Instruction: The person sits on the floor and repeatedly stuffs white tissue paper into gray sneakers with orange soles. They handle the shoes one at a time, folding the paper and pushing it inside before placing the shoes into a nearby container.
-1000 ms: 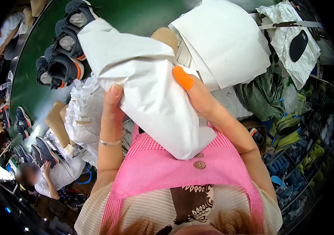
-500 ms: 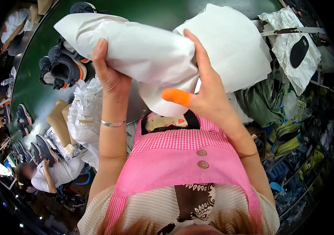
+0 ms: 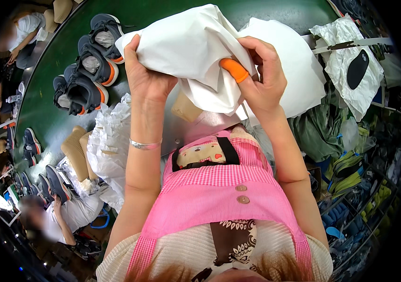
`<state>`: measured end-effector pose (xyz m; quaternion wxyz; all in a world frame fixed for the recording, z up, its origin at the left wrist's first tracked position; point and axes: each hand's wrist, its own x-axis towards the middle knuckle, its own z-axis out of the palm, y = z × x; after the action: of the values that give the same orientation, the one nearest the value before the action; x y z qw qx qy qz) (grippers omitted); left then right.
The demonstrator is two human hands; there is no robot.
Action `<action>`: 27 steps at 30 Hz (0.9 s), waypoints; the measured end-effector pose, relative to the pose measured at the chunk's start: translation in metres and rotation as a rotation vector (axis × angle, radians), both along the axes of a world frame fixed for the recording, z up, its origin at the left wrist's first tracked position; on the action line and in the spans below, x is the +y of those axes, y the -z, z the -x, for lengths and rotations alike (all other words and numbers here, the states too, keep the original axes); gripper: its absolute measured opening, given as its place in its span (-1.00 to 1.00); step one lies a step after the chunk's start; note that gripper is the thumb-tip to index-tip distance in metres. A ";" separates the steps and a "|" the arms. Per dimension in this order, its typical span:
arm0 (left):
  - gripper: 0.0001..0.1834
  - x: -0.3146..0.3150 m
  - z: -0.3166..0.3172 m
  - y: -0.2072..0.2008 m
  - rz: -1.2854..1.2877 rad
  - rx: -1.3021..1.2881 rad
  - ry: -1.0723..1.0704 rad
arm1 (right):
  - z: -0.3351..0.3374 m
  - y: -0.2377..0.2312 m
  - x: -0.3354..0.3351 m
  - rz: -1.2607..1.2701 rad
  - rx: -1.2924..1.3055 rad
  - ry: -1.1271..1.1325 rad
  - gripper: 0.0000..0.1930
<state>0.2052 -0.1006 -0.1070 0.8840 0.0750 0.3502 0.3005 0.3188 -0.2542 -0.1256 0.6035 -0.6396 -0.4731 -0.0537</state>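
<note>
A white sheet of wrapping paper (image 3: 181, 44), folded and rumpled, is held up over the table between both hands. My left hand (image 3: 149, 82) grips its left end, thumb up along the near side and the other fingers hidden behind the paper. My right hand (image 3: 265, 75) pinches the right end between curled fingers and a thumb in an orange finger cot (image 3: 234, 69). A tan piece (image 3: 186, 107), perhaps cardboard, shows partly under the sheet. Right behind my right hand lies flat white paper (image 3: 294, 66).
Grey sneakers with orange heels (image 3: 90, 91) stand at left on the green table (image 3: 40, 98). Nearer are crumpled white tissue (image 3: 109, 141) and tan ribbed inserts (image 3: 74, 148). A black insole (image 3: 358, 69) lies on wrinkled paper at right. Co-workers sit along the left side.
The sheet has shifted right and bunched up. My right hand has gone from spread fingers to a pinch on its end. More sneakers and the tan piece now show.
</note>
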 end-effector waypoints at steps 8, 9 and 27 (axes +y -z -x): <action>-0.50 -0.005 -0.004 0.008 -0.129 0.038 -0.167 | 0.015 0.011 0.016 0.160 -0.461 0.265 -0.56; -0.49 -0.007 -0.005 0.008 -0.164 0.055 -0.195 | 0.018 0.007 0.014 0.188 -0.364 0.255 -0.56; -0.54 -0.033 0.002 0.033 -0.823 0.043 -0.069 | -0.008 0.049 -0.017 -0.176 1.753 -0.760 -0.36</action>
<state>0.2036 -0.1341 -0.1405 0.7623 0.4166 0.2214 0.4431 0.3272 -0.2708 -0.1744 0.7657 -0.2086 -0.0233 0.6079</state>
